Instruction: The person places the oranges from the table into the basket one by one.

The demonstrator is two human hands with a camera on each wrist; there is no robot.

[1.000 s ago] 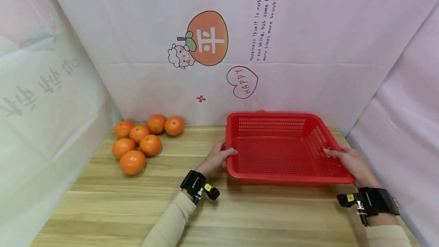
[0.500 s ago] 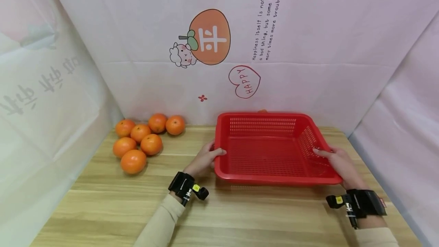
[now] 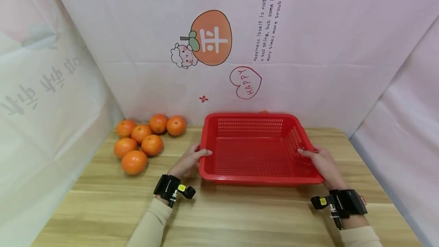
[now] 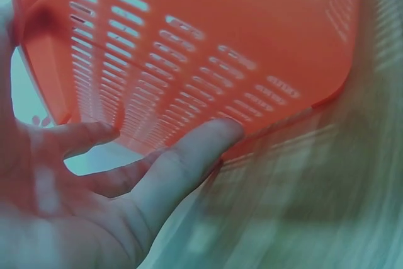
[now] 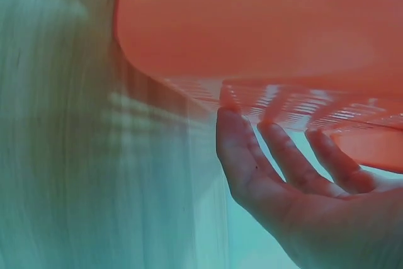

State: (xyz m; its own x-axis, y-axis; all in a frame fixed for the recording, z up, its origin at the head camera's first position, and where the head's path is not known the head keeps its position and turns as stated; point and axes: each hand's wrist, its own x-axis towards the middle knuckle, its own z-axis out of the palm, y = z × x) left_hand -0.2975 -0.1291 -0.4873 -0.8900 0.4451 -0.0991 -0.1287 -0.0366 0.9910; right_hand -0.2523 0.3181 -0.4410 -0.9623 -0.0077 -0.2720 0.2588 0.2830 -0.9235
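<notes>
A red plastic basket [image 3: 253, 180] with slotted walls and nothing inside is held between both hands, close over the table. My left hand [image 3: 186, 161] grips its left side, thumb over the rim. On the opposite side my right hand [image 3: 326, 165] does the same, its thumb lying inside the wall. In the left wrist view, fingers [image 4: 201, 146] of the left hand press the slotted outer wall from below. The right wrist view shows the right hand [image 5: 296, 200] with its fingertips up against the underside of the basket [image 5: 264, 29].
Several oranges [image 3: 134, 162] sit in a cluster at the table's back left corner. The wooden table [image 3: 240, 216] ends at a printed white cloth [image 3: 147, 79] behind it. White cloth also hangs along both sides.
Both hands have carried the red basket leftward along the back of the table, nearer to the oranges. The oranges have stayed where they were.
</notes>
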